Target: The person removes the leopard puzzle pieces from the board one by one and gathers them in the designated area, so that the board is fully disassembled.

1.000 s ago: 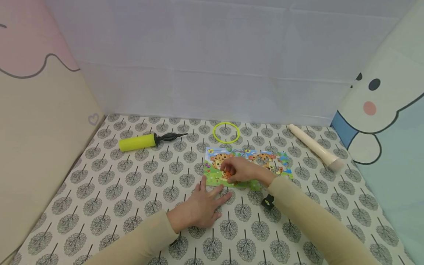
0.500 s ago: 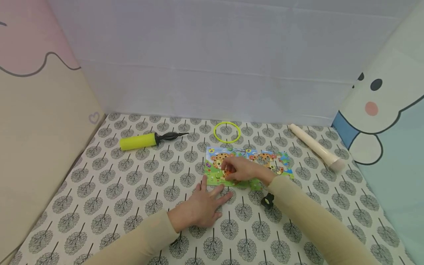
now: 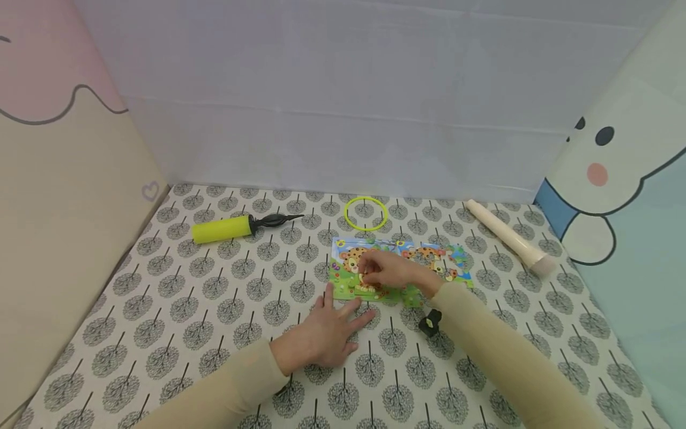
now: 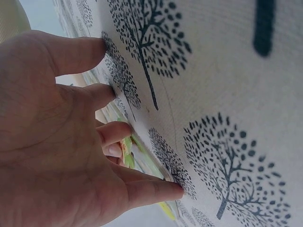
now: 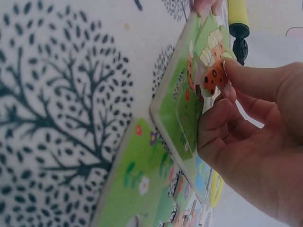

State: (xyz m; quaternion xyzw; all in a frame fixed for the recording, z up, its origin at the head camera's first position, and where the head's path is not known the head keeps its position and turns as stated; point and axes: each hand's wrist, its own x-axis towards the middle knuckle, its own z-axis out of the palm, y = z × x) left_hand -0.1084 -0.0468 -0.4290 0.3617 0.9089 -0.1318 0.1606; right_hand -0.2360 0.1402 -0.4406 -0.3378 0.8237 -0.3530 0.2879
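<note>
The grip of the right hand (image 3: 393, 273) pinches a small orange spotted puzzle piece (image 5: 211, 75) over the jigsaw board (image 3: 348, 286) — from the head camera it has crept a little up the board since a second ago, away from the near edge and towards the leopard's face, so the piece looks to be hunting for its slot rather than seated. The left hand (image 3: 327, 333) has not budged: flat, fingers spread, tips at the board's near edge, pinning it on the table (image 3: 187, 310). Left wrist view: straight fingers (image 4: 94, 97) on the tree-print cloth, grasping nothing. Right wrist view: thumb and fingertips (image 5: 246, 78) clamp the piece just above the board — its near corner shows, a second green sheet (image 5: 137, 189) alongside. Open room left; yellow pump (image 3: 222, 229), ring (image 3: 366, 213) and cream tube (image 3: 509, 238) sit well apart.
</note>
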